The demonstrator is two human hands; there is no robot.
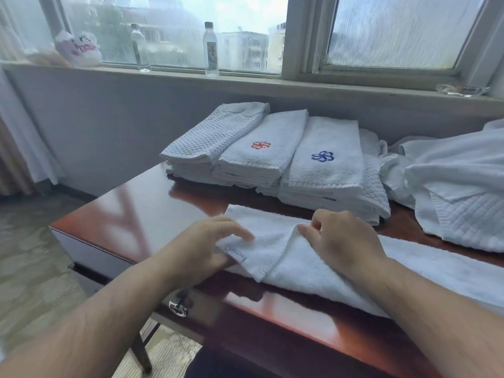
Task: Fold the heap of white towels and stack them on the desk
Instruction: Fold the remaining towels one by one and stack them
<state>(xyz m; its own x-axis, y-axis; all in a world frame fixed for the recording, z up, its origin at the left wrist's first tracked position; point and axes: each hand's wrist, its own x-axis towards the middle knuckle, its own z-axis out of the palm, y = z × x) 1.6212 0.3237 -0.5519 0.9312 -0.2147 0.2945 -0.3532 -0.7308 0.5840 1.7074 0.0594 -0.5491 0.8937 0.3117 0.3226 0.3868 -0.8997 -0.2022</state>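
On the near edge of the desk (141,214): a long white terry towel (313,263) is lying in a narrow strip, running from the left hand out toward the right, with its left end turning back over itself.
Towel handling: it is looking soft, limp and light. It is probably thick enough to keep a crease, but likely to sag wherever nothing is supporting it. Corners and hemmed edges are looking like the surest places to take hold.
Left hand (207,241): it is pinching the labelled corner at the towel's left end, fingers lying on top and thumb seeming to sit underneath, so the grip is narrow.
Right hand (341,238): its curled fingers are nipping a raised ridge of cloth at the fold, closing tightly on the pile.
Behind the towel: a waffle-weave stack (207,140), a red-flower stack (261,154) and a blue-flower stack (324,165) are sitting side by side.
Far right: an unfolded heap (450,181) of white linen is waiting.
Windowsill: two clear bottles (210,50) are standing.
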